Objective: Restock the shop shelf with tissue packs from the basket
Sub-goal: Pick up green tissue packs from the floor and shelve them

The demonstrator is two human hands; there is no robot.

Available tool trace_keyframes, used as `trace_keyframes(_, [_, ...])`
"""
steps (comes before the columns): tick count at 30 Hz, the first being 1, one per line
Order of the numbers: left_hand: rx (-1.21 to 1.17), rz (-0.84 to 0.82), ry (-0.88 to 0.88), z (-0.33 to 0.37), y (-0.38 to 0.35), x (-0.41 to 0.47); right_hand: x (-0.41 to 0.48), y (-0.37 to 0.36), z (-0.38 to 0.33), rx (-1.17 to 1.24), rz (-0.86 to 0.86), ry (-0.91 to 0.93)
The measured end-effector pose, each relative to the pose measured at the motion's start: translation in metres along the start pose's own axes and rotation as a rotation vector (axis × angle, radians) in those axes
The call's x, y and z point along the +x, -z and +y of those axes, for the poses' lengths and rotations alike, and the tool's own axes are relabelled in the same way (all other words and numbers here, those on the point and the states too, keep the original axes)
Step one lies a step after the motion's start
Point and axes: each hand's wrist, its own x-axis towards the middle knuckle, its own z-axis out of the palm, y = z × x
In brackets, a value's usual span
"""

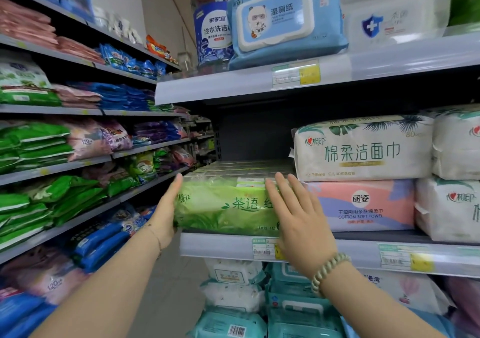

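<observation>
Left hand (166, 214) and right hand (298, 223) are pressing straight fingers against the green tissue pack (228, 207), the right covering its label's end.

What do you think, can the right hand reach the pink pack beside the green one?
Probably yes. The right hand lies flat on the green pack, and the pink pack sits right beside it with its front uncovered.

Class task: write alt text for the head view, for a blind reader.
A green tissue pack sits on a shop shelf, the left hand flat against its left end, the right hand flat on its front. A pink cotton towel pack lies beside it.
</observation>
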Motion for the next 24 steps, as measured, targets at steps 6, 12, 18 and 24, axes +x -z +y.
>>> trace_keyframes(6, [-0.198, 0.107, -0.008, 0.0, -0.007, 0.009, 0.003, -0.002, 0.013, 0.016, -0.05, 0.093])
trace_keyframes(12, [-0.206, 0.086, 0.006, -0.002, 0.003, 0.01, 0.005, -0.01, 0.015, 0.036, -0.012, 0.113])
trace_keyframes(18, [-0.163, 0.05, 0.003, -0.002, -0.007, 0.015, 0.007, -0.009, 0.01, 0.006, -0.03, 0.081])
trace_keyframes(24, [0.459, 0.377, -0.216, 0.004, 0.004, 0.006, 0.014, 0.007, 0.007, -0.014, -0.048, 0.086])
